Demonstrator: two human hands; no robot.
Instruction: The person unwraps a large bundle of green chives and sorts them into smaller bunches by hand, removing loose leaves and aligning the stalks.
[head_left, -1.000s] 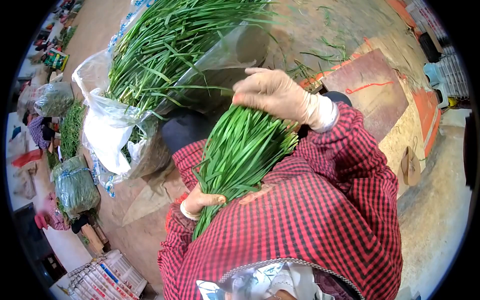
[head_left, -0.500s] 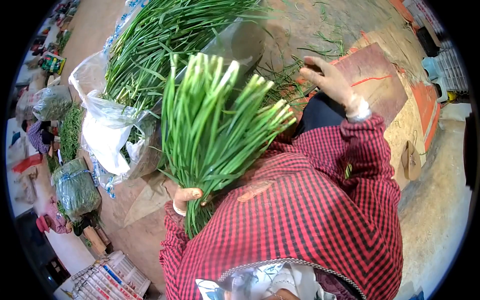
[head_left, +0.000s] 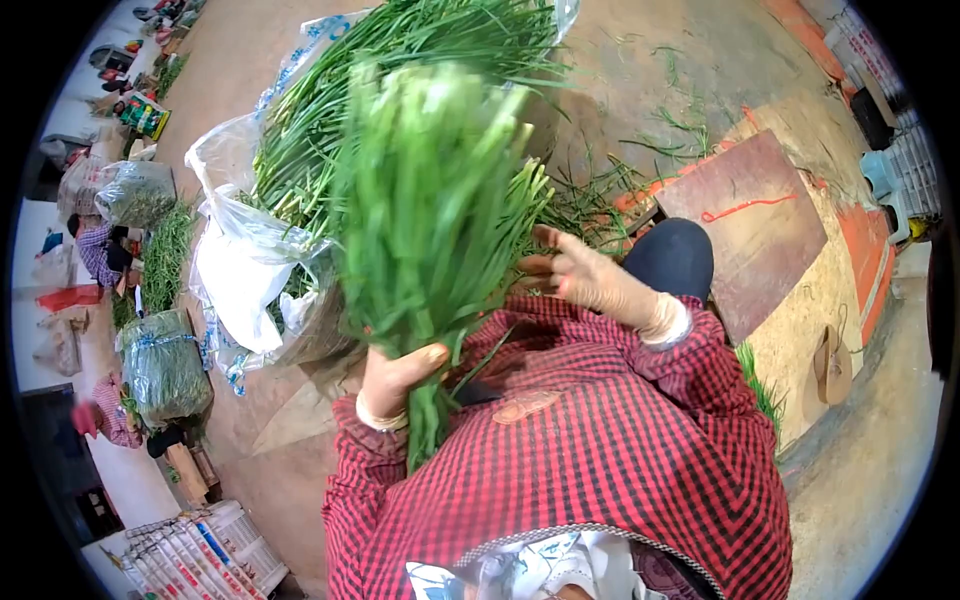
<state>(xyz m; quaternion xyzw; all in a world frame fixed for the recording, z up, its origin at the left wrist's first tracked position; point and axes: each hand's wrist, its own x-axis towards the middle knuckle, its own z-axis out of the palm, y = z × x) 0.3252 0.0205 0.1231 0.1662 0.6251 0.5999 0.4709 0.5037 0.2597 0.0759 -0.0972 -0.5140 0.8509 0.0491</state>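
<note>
My left hand (head_left: 398,382), in a thin glove, is closed around the leaf end of a thick bunch of garlic chives (head_left: 415,225). The bunch stands upright with its pale cut ends on top, blurred by motion. My right hand (head_left: 605,285), also gloved, is to the right of the bunch with its fingers apart and nothing in them. Its fingertips are near the bunch's right edge; whether they touch it I cannot tell. Behind the bunch, a large heap of chives (head_left: 315,130) lies in a clear plastic bag (head_left: 235,145).
A brown board (head_left: 755,230) with a red string (head_left: 750,207) lies at right, near a sandal (head_left: 830,365). Loose chive scraps (head_left: 590,205) litter the floor. Left are a wrapped chive bale (head_left: 165,370), crates (head_left: 205,555) and other people (head_left: 98,255) farther off.
My right hand has moved left and down from over the board to beside the bunch. The bunch has been drawn more upright and tighter together in my left hand. The view has shifted slightly.
</note>
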